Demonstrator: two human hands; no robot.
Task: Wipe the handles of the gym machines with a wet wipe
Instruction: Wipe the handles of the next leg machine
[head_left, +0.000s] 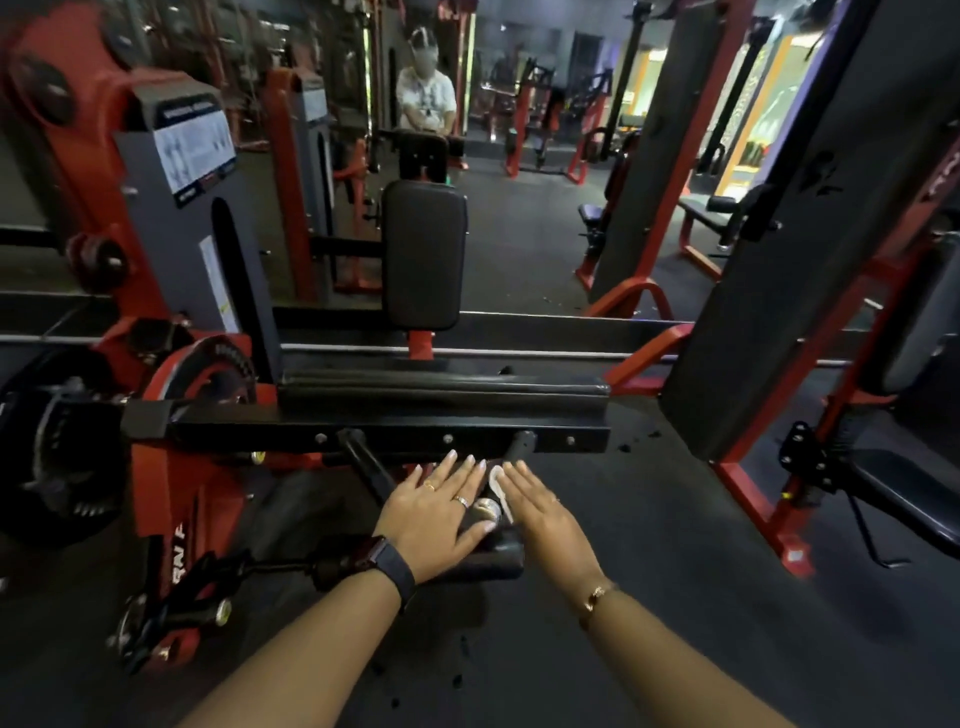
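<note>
The handle (488, 510) runs from the front bar (389, 434) toward the person, wipe (497, 480) on it; left hand (436, 512) and right hand (545, 514) flank it, fingers straight, right touching the wipe

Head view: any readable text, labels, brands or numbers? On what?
"RN F": white letters on the machine's red frame, partly hidden.
Instruction placard: too blurred to read.
White sticker below it: too blurred to read.

My wipe (497, 486) is white, the handle (521, 446) black with a silver cap (487, 512). The frame (156, 488) is red, the pad (423, 254) black. My watch band (396, 565) is black, my bracelet (596, 597) gold.
</note>
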